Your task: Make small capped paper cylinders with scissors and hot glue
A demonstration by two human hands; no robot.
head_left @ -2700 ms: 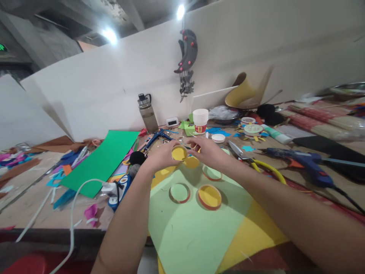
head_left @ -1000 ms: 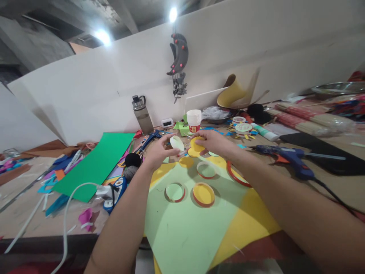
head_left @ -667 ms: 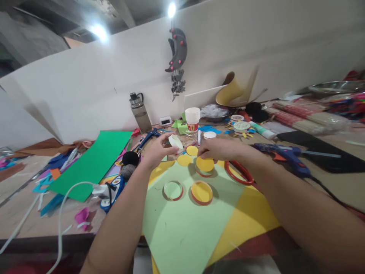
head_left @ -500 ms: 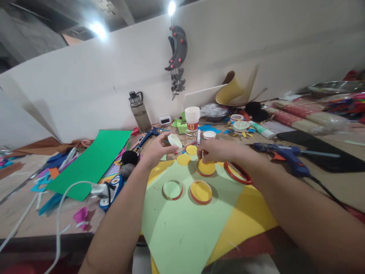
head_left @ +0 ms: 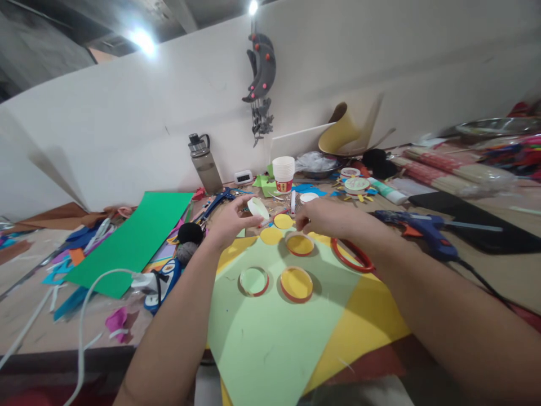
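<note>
At far left a green sheet (head_left: 131, 242) lies flat on the table, with a white plug (head_left: 146, 282) near its lower right edge. A water bottle (head_left: 205, 166) stands, slightly tilted in view, before the white wall. The left hand (head_left: 228, 223) is partly closed, thumb and fingers gripping a pale ring (head_left: 258, 208), which is tilted and clear of the table. Nearer the person, a green-centred ring (head_left: 266, 288) lies on a light green sheet (head_left: 270, 338). Two yellow paper circles (head_left: 283, 221) lie overlapping or edge to edge, between the hands; which of these applies cannot be told. Beyond them stands a stack of paper cups (head_left: 283, 167). Next is a front ring (head_left: 296, 285) with yellow inside, on the light green sheet. Just behind it lies a back ring (head_left: 300, 244), also yellow inside. The right hand (head_left: 319, 217) is over the far edge of that ring, fingers bent and pointing down; whether they grip anything cannot be told. A red loop (head_left: 349, 261) lies beside the right forearm, partly covered by it. Farther right a blue glue gun (head_left: 431, 234) lies on its side.
</note>
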